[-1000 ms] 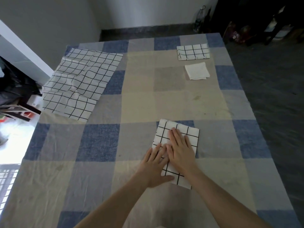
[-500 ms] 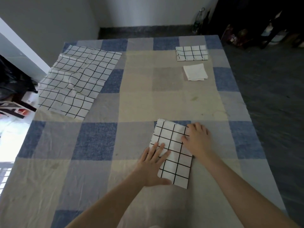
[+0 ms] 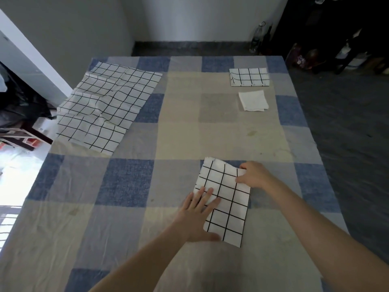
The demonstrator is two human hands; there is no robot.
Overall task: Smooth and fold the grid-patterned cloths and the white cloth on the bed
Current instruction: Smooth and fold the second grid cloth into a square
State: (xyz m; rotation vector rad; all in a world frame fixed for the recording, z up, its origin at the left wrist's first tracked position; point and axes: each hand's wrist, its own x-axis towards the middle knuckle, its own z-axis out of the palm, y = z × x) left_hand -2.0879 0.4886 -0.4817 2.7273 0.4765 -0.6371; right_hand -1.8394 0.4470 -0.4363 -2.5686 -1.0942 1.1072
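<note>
Though folded, cloth [image 3: 226, 199] lengthwise away.

Pale grey walls [image 3: 189, 17] meet at a corner beyond the bed, with a dark skirting strip [image 3: 189, 46] along their foot. The floor [image 3: 347, 123] on the right is dark. A clear plastic bottle [image 3: 257, 37] stands by the wall. Bright daylight [image 3: 12, 173] falls at the left edge.

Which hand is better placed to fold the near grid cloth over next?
Probably the right hand: it already pinches the far right edge of the folded black-and-white grid cloth, while the left hand lies flat, pinning it.
</note>
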